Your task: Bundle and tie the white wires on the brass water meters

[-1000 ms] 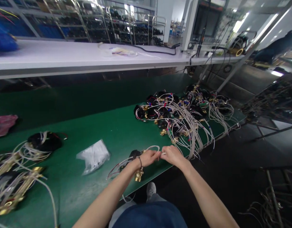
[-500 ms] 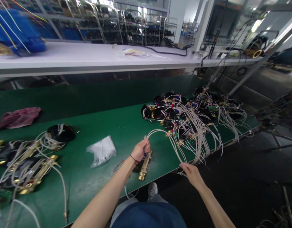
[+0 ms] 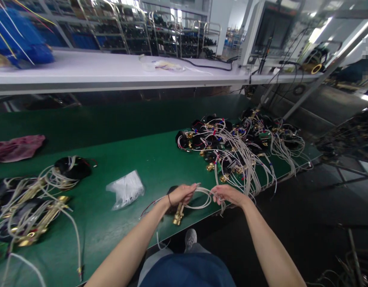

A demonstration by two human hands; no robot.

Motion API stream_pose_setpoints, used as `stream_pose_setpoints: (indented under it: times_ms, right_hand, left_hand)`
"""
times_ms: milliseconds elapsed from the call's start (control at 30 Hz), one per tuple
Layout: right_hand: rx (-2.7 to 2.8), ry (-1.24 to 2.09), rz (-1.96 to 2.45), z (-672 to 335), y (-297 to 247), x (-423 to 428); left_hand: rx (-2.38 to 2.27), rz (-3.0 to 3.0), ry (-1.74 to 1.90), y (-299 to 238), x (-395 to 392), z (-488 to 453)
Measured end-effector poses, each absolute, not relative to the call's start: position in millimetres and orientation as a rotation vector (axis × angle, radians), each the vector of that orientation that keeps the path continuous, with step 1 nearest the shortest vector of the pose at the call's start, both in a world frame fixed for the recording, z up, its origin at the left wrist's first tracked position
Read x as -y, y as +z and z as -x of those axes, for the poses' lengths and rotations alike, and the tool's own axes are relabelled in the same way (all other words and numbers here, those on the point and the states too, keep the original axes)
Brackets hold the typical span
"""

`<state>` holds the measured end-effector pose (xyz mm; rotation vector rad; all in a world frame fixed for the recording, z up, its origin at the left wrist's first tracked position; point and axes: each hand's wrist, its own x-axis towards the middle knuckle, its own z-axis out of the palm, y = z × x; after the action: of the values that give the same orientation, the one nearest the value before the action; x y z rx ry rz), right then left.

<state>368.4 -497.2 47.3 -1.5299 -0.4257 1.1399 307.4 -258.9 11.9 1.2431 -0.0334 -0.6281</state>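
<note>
Two hands meet over the near edge of the green bench (image 3: 148,159), sharing one white lead (image 3: 202,202). The left hand (image 3: 181,194) has its fingers curled shut round one part of it, and the right hand (image 3: 228,195) pinches another part, fingers bent in. Because the hands sit so close together, the lead sags between them in a slack loop. Its brass fitting (image 3: 178,217) lies on the bench just below the left hand, at the very edge, apparently taking the weight.

A crumpled clear plastic bag (image 3: 125,189) lies near, to the left; I cannot tell what is in it. Heaps of similar wired brass assemblies lie to the right (image 3: 238,153) and far left (image 3: 28,207). On the white shelf (image 3: 112,73) behind, a blue bag (image 3: 22,40) has thin wires across it.
</note>
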Motion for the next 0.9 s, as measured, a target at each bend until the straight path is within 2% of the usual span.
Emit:
stream_pose_setpoints:
  times_ms: [167, 400, 633, 767, 900]
  right_hand:
    - [0.223, 0.989, 1.384, -351.2, 21.9, 527.8]
    - [0.27, 0.73, 1.758, -340.8, 18.2, 518.9]
    - [0.21, 0.602, 2.007, -332.2, -3.9, 576.0]
    - [0.125, 0.407, 2.212, -319.0, -15.3, 588.8]
    - [0.511, 0.592, 2.457, -299.5, 8.1, 533.2]
  left_hand:
    - [-0.097, -0.789, -0.405, 5.1, 229.2, -314.2]
    - [-0.196, -0.741, -0.394, 1.7, 240.3, -314.2]
    - [-0.318, -0.453, -0.012, -4.1, 207.3, -313.2]
    - [-0.282, -0.612, -0.039, -2.0, 217.8, -315.0]
    - [-0.183, -1.054, -0.13, 3.7, 262.4, -317.9]
